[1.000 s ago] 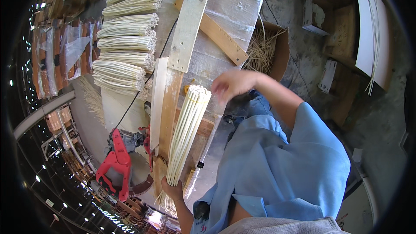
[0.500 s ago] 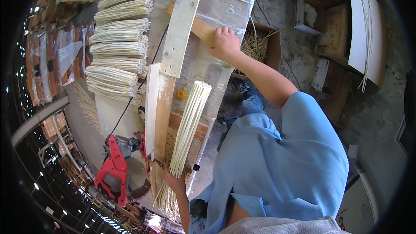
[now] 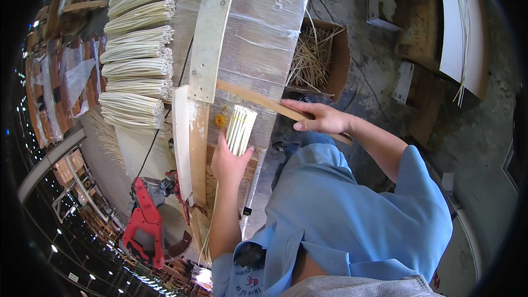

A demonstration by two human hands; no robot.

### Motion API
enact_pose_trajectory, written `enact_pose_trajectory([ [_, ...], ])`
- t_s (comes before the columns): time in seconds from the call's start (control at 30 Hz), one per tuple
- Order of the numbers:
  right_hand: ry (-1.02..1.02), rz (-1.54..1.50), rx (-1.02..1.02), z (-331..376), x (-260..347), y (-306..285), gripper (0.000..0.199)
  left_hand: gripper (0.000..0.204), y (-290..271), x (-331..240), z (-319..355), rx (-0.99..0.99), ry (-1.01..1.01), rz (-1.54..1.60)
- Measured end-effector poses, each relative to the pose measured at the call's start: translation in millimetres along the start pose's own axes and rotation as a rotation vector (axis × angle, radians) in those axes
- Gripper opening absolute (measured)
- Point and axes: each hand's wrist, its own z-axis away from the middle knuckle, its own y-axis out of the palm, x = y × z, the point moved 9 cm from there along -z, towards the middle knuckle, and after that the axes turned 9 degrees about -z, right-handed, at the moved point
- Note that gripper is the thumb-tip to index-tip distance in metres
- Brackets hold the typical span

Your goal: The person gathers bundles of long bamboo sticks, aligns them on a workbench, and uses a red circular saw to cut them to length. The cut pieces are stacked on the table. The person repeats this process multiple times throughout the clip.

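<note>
Clear plastic covers the workbench (image 3: 258,19) stretching out beyond both hands, and concrete floor (image 3: 379,77) shows past the right one. From where I stand, the left hand (image 3: 228,164) has its thumb and fingers curved around a bundle of pale rods (image 3: 240,135), gripping it a little below the cut ends, which point away from the person; a thin yellow band circles it just above the fingers. Right beside those fingertips lies a small heap of yellow bands (image 3: 220,120). Meanwhile the right hand (image 3: 325,119) is closed on a wooden slat (image 3: 250,95), thumb below and fingers above, and the slat slants across to a spot just beyond the bundle's ends. Past the right hand, next to the bench, a cardboard box (image 3: 341,63) holds a loose jumble of short sticks (image 3: 313,58). Farther off in that direction, a smaller carton (image 3: 375,5) has something pale inside that I can't make out. Well beyond the left hand, to its left, more tied bundles (image 3: 137,69) lie in a row, and a red saw (image 3: 147,214) stands to that hand's left, nearer the person.
</note>
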Motion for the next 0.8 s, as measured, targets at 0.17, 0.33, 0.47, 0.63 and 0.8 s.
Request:
enact_pose_trajectory([
  [0.17,0.198,-0.313,-0.175,21.4,8.8,5.1,0.078,0.058,-1.7,-1.8,-0.3,-0.122,0.034,-0.055],
  [0.33,0.112,-0.048,0.02,20.7,-8.5,13.9,0.078,0.055,1.8,-4.0,5.0,-0.145,0.068,-0.042],
  [0.47,0.149,-0.165,-0.1,25.8,-1.0,3.6,0.079,0.055,3.4,-4.9,6.4,-0.135,0.035,-0.046],
  [0.63,0.146,-0.09,-0.037,31.9,-3.6,8.5,0.077,0.053,7.1,-6.1,11.2,-0.134,0.046,-0.055],
  [0.8,0.163,-0.067,-0.029,36.5,-8.0,13.1,0.078,0.051,7.2,-9.4,13.2,-0.137,0.062,-0.047],
])
